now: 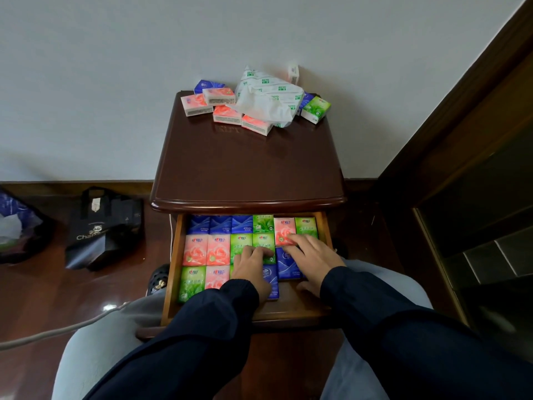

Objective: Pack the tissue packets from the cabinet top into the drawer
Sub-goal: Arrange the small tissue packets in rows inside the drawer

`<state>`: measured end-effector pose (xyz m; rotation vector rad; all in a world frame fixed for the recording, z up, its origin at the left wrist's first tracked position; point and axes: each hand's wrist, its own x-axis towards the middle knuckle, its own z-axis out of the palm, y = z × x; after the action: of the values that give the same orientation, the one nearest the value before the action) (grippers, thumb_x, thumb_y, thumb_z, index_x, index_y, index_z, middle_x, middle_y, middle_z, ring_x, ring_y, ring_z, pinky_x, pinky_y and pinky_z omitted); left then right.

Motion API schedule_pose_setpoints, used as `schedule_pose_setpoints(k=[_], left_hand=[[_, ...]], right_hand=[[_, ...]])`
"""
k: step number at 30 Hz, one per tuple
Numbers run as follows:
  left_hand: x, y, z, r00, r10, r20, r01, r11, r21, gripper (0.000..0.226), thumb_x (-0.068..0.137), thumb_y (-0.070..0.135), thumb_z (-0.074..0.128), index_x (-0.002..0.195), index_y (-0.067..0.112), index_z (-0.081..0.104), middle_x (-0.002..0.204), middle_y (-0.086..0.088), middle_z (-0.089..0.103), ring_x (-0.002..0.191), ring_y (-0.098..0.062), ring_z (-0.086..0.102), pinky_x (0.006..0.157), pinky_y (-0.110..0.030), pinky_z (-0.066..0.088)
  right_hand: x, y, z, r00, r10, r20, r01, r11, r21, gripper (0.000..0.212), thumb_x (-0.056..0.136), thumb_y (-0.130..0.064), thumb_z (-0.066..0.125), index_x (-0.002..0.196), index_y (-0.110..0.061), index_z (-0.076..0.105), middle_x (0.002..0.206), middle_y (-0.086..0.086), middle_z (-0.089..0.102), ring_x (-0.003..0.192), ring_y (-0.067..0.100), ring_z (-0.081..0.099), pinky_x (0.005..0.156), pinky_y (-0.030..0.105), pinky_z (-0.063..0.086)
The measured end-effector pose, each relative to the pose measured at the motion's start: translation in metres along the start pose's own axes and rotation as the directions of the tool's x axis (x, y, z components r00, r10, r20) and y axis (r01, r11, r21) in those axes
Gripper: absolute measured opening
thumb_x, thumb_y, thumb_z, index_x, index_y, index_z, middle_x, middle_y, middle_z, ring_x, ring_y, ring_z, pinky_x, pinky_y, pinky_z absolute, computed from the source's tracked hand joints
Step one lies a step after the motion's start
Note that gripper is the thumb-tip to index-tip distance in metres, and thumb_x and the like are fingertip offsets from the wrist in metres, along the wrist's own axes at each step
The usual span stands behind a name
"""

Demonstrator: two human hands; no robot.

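The open wooden drawer (pixel 170 272) holds rows of blue, pink and green tissue packets lying flat. My left hand (pixel 252 267) rests palm down on packets in the middle, fingertips on a green packet (pixel 264 243). My right hand (pixel 310 259) lies flat to its right, fingers spread over a pink packet (pixel 284 230) and a blue packet (pixel 288 268). Neither hand grips anything. On the cabinet top (pixel 248 166), at the back, lie several pink packets (pixel 226 114), a blue one (pixel 206 85) and a green one (pixel 317 108).
A crumpled white plastic wrapper (pixel 269 96) lies among the packets on top. A black shopping bag (pixel 103 226) and a blue bag (pixel 17 226) stand on the floor at left. A dark wooden door frame (pixel 461 125) rises at right. A grey cable (pixel 57 330) crosses my left knee.
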<state>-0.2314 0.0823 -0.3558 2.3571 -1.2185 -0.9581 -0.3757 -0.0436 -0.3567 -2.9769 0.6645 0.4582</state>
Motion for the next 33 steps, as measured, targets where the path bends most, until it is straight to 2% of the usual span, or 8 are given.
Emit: schedule_pose_setpoints(k=[3,9,19,25,27,29,31,33], left_hand=[[0.001,-0.001,-0.001,1.0,0.003,0.003,-0.003,1.0,-0.01,0.07,0.076,0.009,0.077,0.133,0.035,0.046,0.138,0.006,0.039,0.125,-0.017,0.037,0.097,-0.024,0.037],[0.004,-0.003,-0.002,1.0,0.007,0.009,-0.007,1.0,-0.017,0.07,0.073,0.01,0.078,0.13,0.036,0.047,0.135,0.007,0.039,0.123,-0.017,0.038,0.095,-0.023,0.036],[0.008,-0.009,-0.005,0.999,0.016,0.037,-0.015,0.999,-0.037,0.07,0.069,0.015,0.082,0.125,0.039,0.047,0.129,0.008,0.04,0.118,-0.017,0.038,0.093,-0.024,0.037],[0.008,-0.008,-0.006,0.998,0.031,0.047,-0.029,0.999,-0.041,0.067,0.072,0.015,0.079,0.127,0.037,0.048,0.128,0.009,0.039,0.119,-0.017,0.038,0.094,-0.024,0.039],[0.008,-0.007,-0.008,0.998,0.043,0.035,-0.04,0.996,-0.085,0.06,0.076,0.013,0.076,0.126,0.034,0.05,0.128,0.008,0.042,0.119,-0.015,0.041,0.095,-0.023,0.04],[0.008,-0.006,-0.012,0.998,0.044,-0.043,-0.05,0.986,-0.159,0.052,0.081,0.006,0.07,0.125,0.03,0.054,0.127,0.006,0.048,0.119,-0.015,0.048,0.1,-0.027,0.046],[0.009,-0.005,-0.018,0.987,0.069,-0.143,-0.088,0.987,-0.133,0.052,0.083,-0.001,0.062,0.127,0.027,0.055,0.129,0.006,0.049,0.121,-0.015,0.048,0.104,-0.03,0.046],[0.01,-0.004,-0.023,0.977,0.137,-0.161,-0.137,0.991,0.012,0.062,0.083,-0.001,0.058,0.136,0.029,0.049,0.137,0.008,0.045,0.128,-0.015,0.042,0.109,-0.031,0.041]], right_hand=[[0.012,-0.001,-0.003,0.992,-0.01,0.122,0.011,1.0,-0.007,0.105,0.083,-0.038,0.079,0.16,-0.019,0.011,0.168,0.008,0.002,0.155,0.029,0.001,0.124,0.046,0.021],[0.028,0.005,-0.007,0.964,0.064,0.259,-0.074,0.997,0.026,0.103,0.09,-0.037,0.073,0.161,-0.024,0.0,0.169,-0.001,-0.013,0.155,0.024,-0.011,0.109,0.049,0.042],[0.057,0.004,-0.032,0.955,0.193,0.224,-0.217,0.972,0.087,0.083,0.099,-0.009,0.057,0.162,-0.018,0.003,0.169,0.001,0.002,0.156,0.024,0.004,0.122,0.039,0.026],[0.049,-0.004,-0.031,0.958,0.278,0.073,-0.288,0.925,0.247,0.076,0.094,-0.021,0.064,0.158,-0.023,0.023,0.16,0.0,0.026,0.144,0.028,0.031,0.116,0.04,0.034],[0.039,-0.009,-0.028,0.901,0.432,-0.039,-0.376,0.823,0.425,0.062,0.09,-0.023,0.067,0.147,-0.025,0.042,0.147,0.001,0.042,0.134,0.027,0.042,0.111,0.037,0.039],[0.031,-0.015,-0.027,0.798,0.603,0.021,-0.461,0.587,0.665,0.05,0.088,-0.021,0.069,0.136,-0.022,0.054,0.134,0.003,0.054,0.123,0.024,0.053,0.106,0.035,0.044],[0.028,-0.021,-0.028,0.675,0.671,0.309,-0.538,0.161,0.827,0.048,0.086,-0.015,0.071,0.132,-0.012,0.058,0.118,0.005,0.062,0.113,0.025,0.06,0.103,0.038,0.049],[0.027,-0.026,-0.03,0.565,0.586,0.581,-0.49,-0.328,0.808,0.047,0.083,-0.004,0.072,0.128,-0.002,0.057,0.103,0.012,0.063,0.105,0.031,0.064,0.098,0.044,0.054]])
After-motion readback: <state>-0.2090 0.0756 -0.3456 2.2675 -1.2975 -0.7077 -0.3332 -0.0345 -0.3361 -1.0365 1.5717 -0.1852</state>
